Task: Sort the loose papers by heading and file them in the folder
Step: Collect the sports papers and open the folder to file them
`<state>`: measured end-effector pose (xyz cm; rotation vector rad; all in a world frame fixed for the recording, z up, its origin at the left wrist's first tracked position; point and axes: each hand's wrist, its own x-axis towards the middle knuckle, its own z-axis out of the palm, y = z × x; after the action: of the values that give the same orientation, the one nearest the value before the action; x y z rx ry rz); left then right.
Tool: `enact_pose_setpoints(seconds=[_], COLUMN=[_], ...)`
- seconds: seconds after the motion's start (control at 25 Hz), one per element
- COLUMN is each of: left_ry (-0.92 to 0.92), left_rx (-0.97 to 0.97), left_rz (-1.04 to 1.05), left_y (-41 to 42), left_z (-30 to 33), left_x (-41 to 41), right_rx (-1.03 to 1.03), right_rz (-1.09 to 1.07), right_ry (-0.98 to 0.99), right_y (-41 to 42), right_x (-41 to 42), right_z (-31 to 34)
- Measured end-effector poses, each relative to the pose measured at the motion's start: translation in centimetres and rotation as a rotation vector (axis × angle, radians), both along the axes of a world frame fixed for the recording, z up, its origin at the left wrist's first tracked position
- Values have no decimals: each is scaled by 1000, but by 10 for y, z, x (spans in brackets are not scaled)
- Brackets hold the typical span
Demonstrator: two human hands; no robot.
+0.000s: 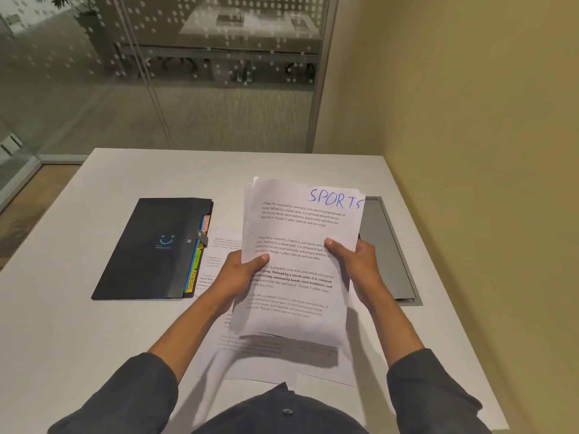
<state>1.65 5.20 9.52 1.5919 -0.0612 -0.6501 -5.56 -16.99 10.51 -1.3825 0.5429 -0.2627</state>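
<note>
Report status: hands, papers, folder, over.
Left hand and right hand both gripping paper stack, top sheet headed SPORTS. More sheets loose on table. Folder closed, tabs showing. Nothing blocking.

Single head-worn wide-angle view looked forward and down, close over the white table (94, 339); glass partition (156, 73) lay beyond. No second view.

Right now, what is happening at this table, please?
A person is sorting papers at a white table. Both hands, the left hand and the right hand, hold up a stack of sheets; the top one is headed SPORTS in blue ink. More loose papers lie underneath on the table. The dark folder, with coloured tabs at its edge, lies closed to the left.
</note>
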Motion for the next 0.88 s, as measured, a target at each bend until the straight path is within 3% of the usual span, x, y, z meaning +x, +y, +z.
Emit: enact_pose_setpoints(seconds=[0.32, 0.88], left_ry=[-68, -164], left_rx=[76, -14], left_rz=[16, 18], left_y=[-1, -4], left_z=[-9, -7], left_x=[6, 6], right_rx=[-100, -165], right_rz=[20, 52], right_ry=[-34, -131], right_y=[11, 4], right_x=[-7, -13], right_z=[-13, -10])
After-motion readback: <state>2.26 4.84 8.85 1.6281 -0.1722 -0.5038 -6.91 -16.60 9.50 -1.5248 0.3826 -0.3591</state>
